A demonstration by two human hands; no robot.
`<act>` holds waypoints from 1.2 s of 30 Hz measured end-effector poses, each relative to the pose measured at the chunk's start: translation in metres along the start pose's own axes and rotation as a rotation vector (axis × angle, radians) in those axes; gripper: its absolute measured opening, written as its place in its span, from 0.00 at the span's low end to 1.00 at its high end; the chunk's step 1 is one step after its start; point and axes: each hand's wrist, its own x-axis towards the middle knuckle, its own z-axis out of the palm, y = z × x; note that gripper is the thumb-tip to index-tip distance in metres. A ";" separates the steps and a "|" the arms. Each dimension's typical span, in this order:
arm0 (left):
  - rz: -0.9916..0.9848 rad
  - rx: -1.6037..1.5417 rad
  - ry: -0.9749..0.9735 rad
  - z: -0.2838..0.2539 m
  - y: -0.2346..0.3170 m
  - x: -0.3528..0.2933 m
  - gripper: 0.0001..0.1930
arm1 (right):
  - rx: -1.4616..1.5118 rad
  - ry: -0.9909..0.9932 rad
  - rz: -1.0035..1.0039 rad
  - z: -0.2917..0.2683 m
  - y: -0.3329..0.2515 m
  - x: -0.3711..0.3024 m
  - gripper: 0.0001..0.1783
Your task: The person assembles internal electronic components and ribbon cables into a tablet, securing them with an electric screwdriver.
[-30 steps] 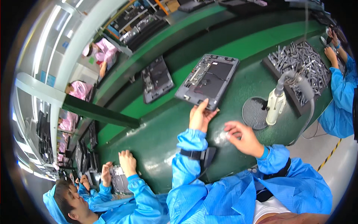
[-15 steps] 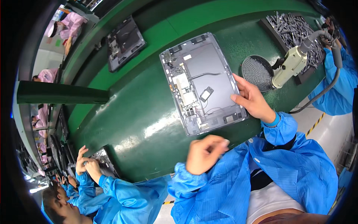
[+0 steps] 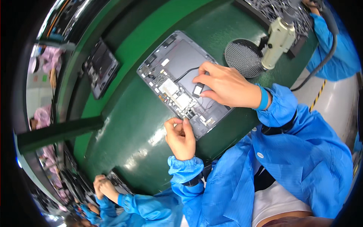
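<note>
An opened tablet housing (image 3: 189,49) lies tilted on the green bench, its inside facing up with a circuit board (image 3: 177,96) and thin cables. My right hand (image 3: 230,87) reaches over it from the right. Between its thumb and fingers is a small black rectangular part (image 3: 197,90) with a white label, just above the housing. At the board's near-left edge, my left hand (image 3: 181,140) has its fingers curled and the tips drawn together by the connectors. Whatever those fingertips may hold cannot be made out.
A round black perforated dish (image 3: 244,56) and a pale jointed arm fixture (image 3: 278,43) stand to the right, before a tray of dark parts (image 3: 261,7). Another opened device (image 3: 100,70) rests at the far left. A co-worker's hands (image 3: 106,187) work at lower left; a green post (image 3: 60,132) juts in.
My right hand has left the housing's right edge and taken hold of the small black part. My left hand has moved up to the board's edge. The view has shifted.
</note>
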 end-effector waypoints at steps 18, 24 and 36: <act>0.009 -0.192 -0.034 -0.006 0.013 -0.014 0.07 | 0.616 -0.262 -0.113 0.000 -0.009 -0.024 0.07; 0.168 0.013 -0.061 -0.004 0.020 -0.014 0.04 | 0.682 -0.249 -0.080 0.005 -0.004 -0.021 0.06; 0.262 0.148 0.042 -0.008 0.021 -0.016 0.02 | 0.388 -0.296 -0.179 0.004 0.003 -0.024 0.03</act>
